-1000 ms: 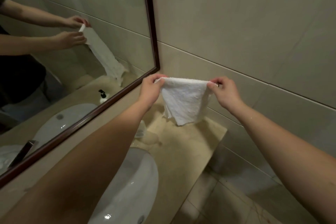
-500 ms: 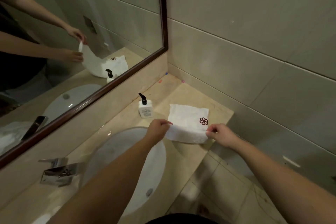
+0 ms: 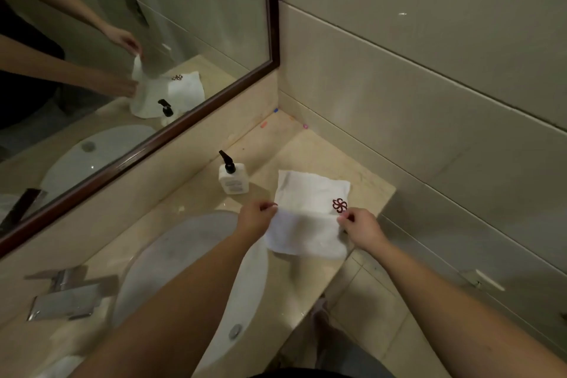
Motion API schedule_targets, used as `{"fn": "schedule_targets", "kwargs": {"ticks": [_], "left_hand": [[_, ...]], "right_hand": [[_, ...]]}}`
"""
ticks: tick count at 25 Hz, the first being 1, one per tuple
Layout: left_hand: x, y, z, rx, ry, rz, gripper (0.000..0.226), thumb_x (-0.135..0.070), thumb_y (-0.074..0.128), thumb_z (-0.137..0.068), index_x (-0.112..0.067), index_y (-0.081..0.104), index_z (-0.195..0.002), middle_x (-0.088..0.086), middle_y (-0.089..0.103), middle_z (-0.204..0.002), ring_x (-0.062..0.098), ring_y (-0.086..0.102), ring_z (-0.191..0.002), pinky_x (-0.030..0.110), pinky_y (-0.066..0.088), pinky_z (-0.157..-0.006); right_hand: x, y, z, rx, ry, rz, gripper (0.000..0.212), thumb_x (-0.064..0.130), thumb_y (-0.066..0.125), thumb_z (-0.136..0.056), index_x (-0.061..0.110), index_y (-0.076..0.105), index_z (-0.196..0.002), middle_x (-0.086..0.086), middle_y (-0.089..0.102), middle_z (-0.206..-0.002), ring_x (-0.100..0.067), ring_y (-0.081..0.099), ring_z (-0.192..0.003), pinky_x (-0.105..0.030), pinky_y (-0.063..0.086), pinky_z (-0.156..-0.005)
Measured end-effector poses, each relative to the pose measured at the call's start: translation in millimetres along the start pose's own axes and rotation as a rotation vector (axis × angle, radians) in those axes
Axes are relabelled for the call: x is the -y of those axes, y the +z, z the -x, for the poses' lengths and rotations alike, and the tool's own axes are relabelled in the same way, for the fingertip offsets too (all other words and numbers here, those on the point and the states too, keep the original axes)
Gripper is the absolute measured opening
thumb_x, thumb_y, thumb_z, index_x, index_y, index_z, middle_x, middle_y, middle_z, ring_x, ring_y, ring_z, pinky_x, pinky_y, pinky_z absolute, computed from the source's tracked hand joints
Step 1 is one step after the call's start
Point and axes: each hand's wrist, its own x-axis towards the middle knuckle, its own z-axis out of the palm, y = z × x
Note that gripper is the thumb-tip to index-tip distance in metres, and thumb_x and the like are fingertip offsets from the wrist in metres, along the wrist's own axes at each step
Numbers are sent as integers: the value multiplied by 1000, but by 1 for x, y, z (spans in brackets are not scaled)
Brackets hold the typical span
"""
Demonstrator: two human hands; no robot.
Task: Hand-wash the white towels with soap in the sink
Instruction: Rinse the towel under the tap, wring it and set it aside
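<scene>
A white towel (image 3: 306, 218) with a dark red flower emblem lies on the beige countertop (image 3: 310, 150), to the right of the sink. My left hand (image 3: 256, 218) pinches its left edge. My right hand (image 3: 360, 225) pinches its right edge beside the emblem. The near half of the towel hangs toward the counter's front edge. A white soap bottle (image 3: 233, 176) with a black pump stands just behind and to the left of the towel. The oval white sink (image 3: 171, 258) lies under my left forearm, with a chrome tap (image 3: 66, 298) at its left.
A dark-framed mirror (image 3: 270, 24) covers the wall at the left and reflects my arms and the towel. Tiled wall runs behind and to the right. The counter ends at the right, above a tiled floor (image 3: 362, 316). Another white cloth (image 3: 61, 365) shows at the bottom left.
A second ago I held the towel up in the air by its top corners. Since then it has come down onto the counter, and the near half now drapes further forward.
</scene>
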Motion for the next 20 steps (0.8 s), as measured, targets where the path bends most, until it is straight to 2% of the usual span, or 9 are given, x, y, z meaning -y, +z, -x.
{"fn": "schedule_targets", "kwargs": {"ticks": [2,3,5,7,10,13,17,19,20], "left_hand": [[-13,7,-24,0,-21,-11,21,-21,63,-95,-12,74,-110,9,73,-105,29,67,-100,42,52,-95],[-21,11,-36,1,-27,-13,22,-20,62,-95,-10,73,-112,10,73,-106,29,67,-101,40,52,-94],[-36,19,-65,-8,-37,-35,23,-17,62,-95,-8,73,-113,11,72,-106,27,67,-99,32,51,-86],[-46,26,-92,-21,-49,-70,22,-17,62,-95,-10,74,-112,8,72,-103,22,66,-92,27,48,-77],[-58,36,-129,-25,-58,-143,21,-18,61,-95,-10,74,-111,4,70,-97,15,61,-83,21,42,-69],[-62,44,-156,-33,-85,-180,23,-17,60,-96,-8,74,-111,5,71,-99,18,64,-87,21,43,-70],[-58,57,-174,-13,-144,-150,23,-18,65,-93,-9,74,-112,9,73,-108,25,68,-99,23,47,-75],[-50,62,-176,-13,-194,-143,32,-21,68,-91,-10,70,-121,10,69,-120,27,67,-104,27,51,-81],[-44,63,-175,-37,-217,-149,39,-22,70,-90,-11,65,-127,10,65,-127,27,65,-108,32,53,-87]], "right_hand": [[1,-3,-27,-18,31,-18,14,17,60,-96,7,70,-95,-3,63,-86,-19,56,-86,-23,34,-69],[0,-4,-42,-18,48,-40,15,17,60,-96,7,70,-94,-5,63,-85,-21,59,-85,-24,38,-71],[0,-6,-74,-20,99,-116,15,16,59,-95,12,68,-84,-10,66,-80,-31,67,-80,-37,54,-76],[-1,-6,-101,-33,145,-143,17,16,58,-96,14,66,-81,-13,68,-79,-36,69,-76,-46,58,-77],[-1,-5,-139,-58,154,-99,20,17,55,-97,6,72,-96,-18,72,-92,-35,69,-87,-35,55,-81],[-3,-3,-167,-20,154,-75,22,16,57,-96,4,73,-103,-19,72,-103,-36,67,-97,-35,51,-84],[-12,0,-182,-41,208,-111,21,16,59,-95,1,72,-104,-17,71,-103,-33,63,-102,-29,44,-80],[-15,4,-182,-40,255,-185,19,19,62,-94,4,70,-103,-13,66,-101,-33,62,-101,-26,40,-78],[-16,6,-180,-40,277,-205,23,23,65,-92,5,66,-106,-12,62,-107,-32,60,-103,-27,40,-79]]}}
